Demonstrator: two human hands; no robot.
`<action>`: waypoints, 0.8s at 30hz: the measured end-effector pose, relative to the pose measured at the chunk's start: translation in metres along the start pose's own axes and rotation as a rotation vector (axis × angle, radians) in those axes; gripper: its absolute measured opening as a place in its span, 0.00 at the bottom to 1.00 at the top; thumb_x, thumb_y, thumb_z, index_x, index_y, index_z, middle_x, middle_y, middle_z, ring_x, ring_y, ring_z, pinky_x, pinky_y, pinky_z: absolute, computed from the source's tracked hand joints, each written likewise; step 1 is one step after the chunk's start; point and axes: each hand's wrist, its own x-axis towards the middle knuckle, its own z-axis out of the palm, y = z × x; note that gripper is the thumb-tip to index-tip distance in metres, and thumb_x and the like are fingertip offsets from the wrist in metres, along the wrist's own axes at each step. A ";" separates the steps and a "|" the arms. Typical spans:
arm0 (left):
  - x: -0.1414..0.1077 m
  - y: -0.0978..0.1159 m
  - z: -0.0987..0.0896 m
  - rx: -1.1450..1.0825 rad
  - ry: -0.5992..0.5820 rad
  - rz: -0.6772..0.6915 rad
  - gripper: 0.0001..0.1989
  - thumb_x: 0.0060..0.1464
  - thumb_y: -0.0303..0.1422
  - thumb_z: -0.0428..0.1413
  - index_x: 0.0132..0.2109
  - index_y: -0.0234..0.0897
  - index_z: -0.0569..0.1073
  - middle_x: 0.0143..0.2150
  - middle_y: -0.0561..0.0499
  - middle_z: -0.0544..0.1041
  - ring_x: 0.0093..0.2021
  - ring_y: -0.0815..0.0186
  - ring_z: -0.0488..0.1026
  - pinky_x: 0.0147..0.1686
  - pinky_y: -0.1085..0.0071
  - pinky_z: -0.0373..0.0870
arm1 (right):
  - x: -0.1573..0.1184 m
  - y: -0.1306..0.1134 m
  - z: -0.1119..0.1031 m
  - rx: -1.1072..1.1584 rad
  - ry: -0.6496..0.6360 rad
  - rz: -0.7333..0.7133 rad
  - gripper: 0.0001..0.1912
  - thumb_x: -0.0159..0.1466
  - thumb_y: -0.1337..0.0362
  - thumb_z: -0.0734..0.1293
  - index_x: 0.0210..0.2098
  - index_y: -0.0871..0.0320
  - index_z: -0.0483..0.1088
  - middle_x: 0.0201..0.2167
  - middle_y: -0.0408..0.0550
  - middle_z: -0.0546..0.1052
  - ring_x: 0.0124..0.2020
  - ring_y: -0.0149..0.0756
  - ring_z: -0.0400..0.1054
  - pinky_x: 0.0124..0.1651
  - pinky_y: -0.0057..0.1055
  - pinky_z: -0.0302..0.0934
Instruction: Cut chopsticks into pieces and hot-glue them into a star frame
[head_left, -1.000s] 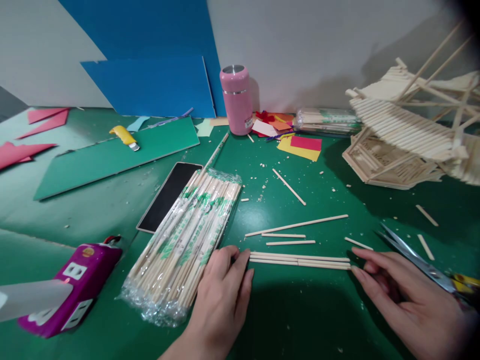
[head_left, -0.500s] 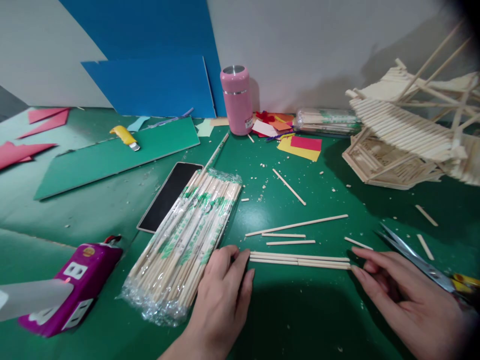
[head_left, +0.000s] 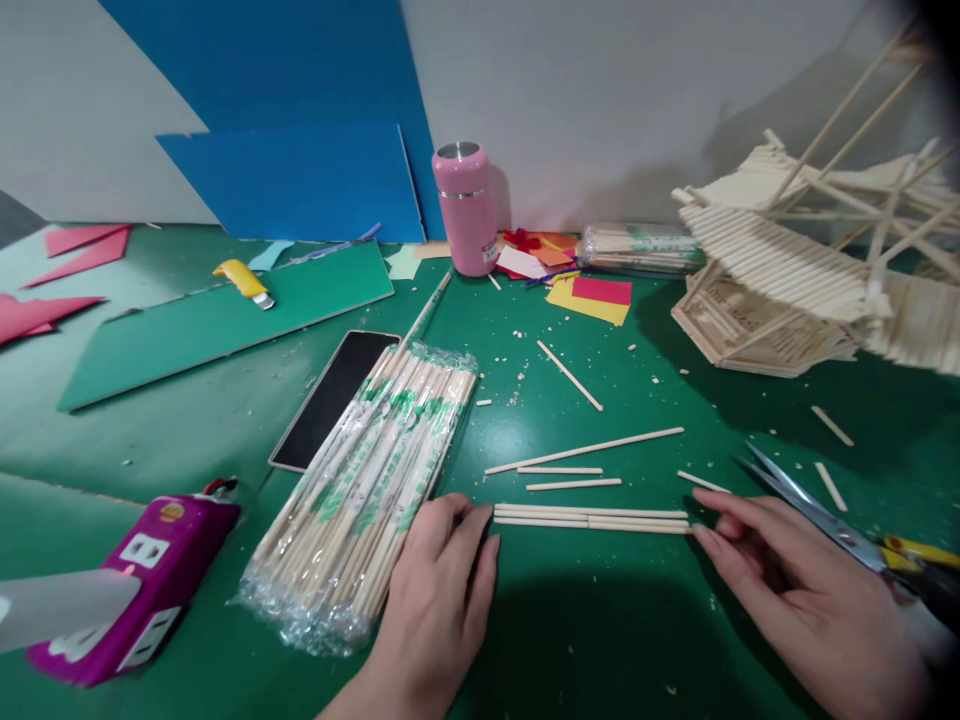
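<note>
Several wooden sticks (head_left: 592, 517) lie side by side on the green table, with a visible joint in the lower ones. At their left ends rests my left hand (head_left: 442, 590), fingers slightly apart, its index fingertip next to the ends. My right hand (head_left: 802, 590) is at the right ends; its thumb tip meets the sticks while its index finger is raised apart. Neither hand is closed around anything. Beside my left hand is a plastic-wrapped pack of chopsticks (head_left: 375, 490). Scissors (head_left: 817, 515) lie partly behind my right hand, blades open.
Loose sticks (head_left: 585, 451) lie beyond the row. A phone (head_left: 330, 400) is partly under the pack. A purple power strip (head_left: 142, 570), yellow cutter (head_left: 244, 281), pink thermos (head_left: 466, 215), coloured paper (head_left: 592, 298) and a wooden stick model (head_left: 787, 260) surround the area.
The whole view has shifted slightly, so the things on the right appear a little farther left. Both hands stay at the ends of the stick row, and the sticks keep their arrangement.
</note>
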 end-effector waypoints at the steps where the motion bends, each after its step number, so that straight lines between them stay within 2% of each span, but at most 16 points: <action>1: 0.000 0.000 0.000 0.001 0.004 -0.003 0.11 0.54 0.29 0.48 0.45 0.33 0.67 0.40 0.44 0.65 0.39 0.64 0.67 0.37 0.68 0.70 | 0.001 0.000 0.000 -0.002 0.008 -0.008 0.15 0.58 0.55 0.61 0.43 0.53 0.67 0.32 0.43 0.69 0.25 0.28 0.65 0.27 0.23 0.61; 12: 0.003 0.001 -0.003 0.009 0.027 -0.005 0.10 0.55 0.29 0.47 0.44 0.34 0.68 0.39 0.45 0.67 0.38 0.65 0.69 0.37 0.69 0.70 | 0.002 -0.001 -0.001 0.022 -0.020 -0.025 0.15 0.58 0.56 0.62 0.43 0.54 0.66 0.31 0.44 0.68 0.25 0.28 0.64 0.27 0.24 0.61; 20: 0.007 -0.002 0.001 0.023 0.048 0.051 0.11 0.55 0.30 0.48 0.45 0.32 0.67 0.40 0.44 0.66 0.38 0.64 0.68 0.37 0.69 0.68 | 0.007 -0.010 -0.006 0.105 -0.044 0.007 0.12 0.59 0.61 0.61 0.43 0.54 0.67 0.30 0.44 0.68 0.28 0.31 0.65 0.27 0.25 0.62; 24: 0.004 0.000 -0.003 0.012 0.100 0.122 0.11 0.54 0.29 0.49 0.45 0.32 0.67 0.41 0.45 0.65 0.39 0.65 0.67 0.39 0.70 0.66 | 0.008 -0.012 -0.008 0.159 -0.014 0.047 0.11 0.59 0.62 0.61 0.42 0.54 0.67 0.29 0.44 0.67 0.28 0.31 0.65 0.25 0.24 0.61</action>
